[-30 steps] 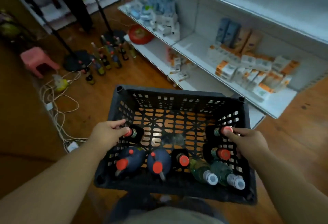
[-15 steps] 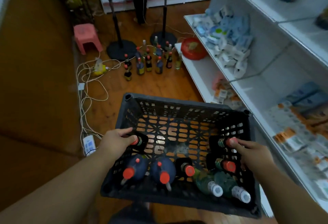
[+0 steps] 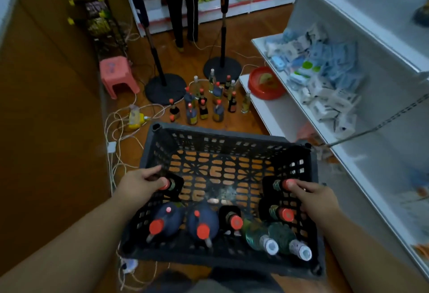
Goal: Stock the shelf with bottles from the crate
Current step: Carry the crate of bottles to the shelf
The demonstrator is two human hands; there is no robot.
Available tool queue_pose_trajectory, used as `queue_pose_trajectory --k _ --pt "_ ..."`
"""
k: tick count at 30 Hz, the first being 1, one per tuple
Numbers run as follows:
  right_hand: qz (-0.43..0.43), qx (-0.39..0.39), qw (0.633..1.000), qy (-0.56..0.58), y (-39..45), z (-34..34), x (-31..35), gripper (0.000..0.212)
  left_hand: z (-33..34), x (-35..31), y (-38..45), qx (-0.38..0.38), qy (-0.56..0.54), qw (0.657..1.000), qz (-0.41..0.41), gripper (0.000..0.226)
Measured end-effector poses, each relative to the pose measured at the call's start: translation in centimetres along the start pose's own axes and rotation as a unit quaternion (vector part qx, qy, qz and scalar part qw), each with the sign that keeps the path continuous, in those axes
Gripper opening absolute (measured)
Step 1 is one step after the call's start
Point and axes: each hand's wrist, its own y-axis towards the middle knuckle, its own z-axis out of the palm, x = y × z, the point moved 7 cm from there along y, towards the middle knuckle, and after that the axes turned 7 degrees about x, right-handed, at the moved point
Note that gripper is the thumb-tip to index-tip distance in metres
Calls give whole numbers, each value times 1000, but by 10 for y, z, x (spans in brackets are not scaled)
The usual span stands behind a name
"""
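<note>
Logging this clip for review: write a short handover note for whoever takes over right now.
Left hand: grips a red-capped bottle at the crate's left wall.
Right hand: grip on another red-capped bottle at the right wall.
Crate: holds eight bottles, all inside.
Shelf: no bottles seen on it; more bottles stand on the floor.
Done: nothing shelved.
Left: lift both, shelve, repeat.

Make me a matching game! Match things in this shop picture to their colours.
Things:
1. crate
2. stool
3. bowl on the bottom shelf
4. cap of the bottle by the right hand

Colours:
A. red
B. white
C. black
D. pink

Pairs: 1-C, 2-D, 3-A, 4-B
</note>
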Motion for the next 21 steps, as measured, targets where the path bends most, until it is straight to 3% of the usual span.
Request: queue_pose_trajectory --k 10,15,19,21 --pt "23 -44 999 -1 122 19 108 41 -48 -99 154 25 11 999 22 49" --pt "70 -105 991 37 147 39 142 37 -65 -154 256 89 51 992 68 49" --pt "110 -141 980 84 160 52 151 47 -69 -202 316 138 86 982 92 48" --pt "129 -160 973 107 166 55 148 39 -64 -233 339 153 127 974 109 48"
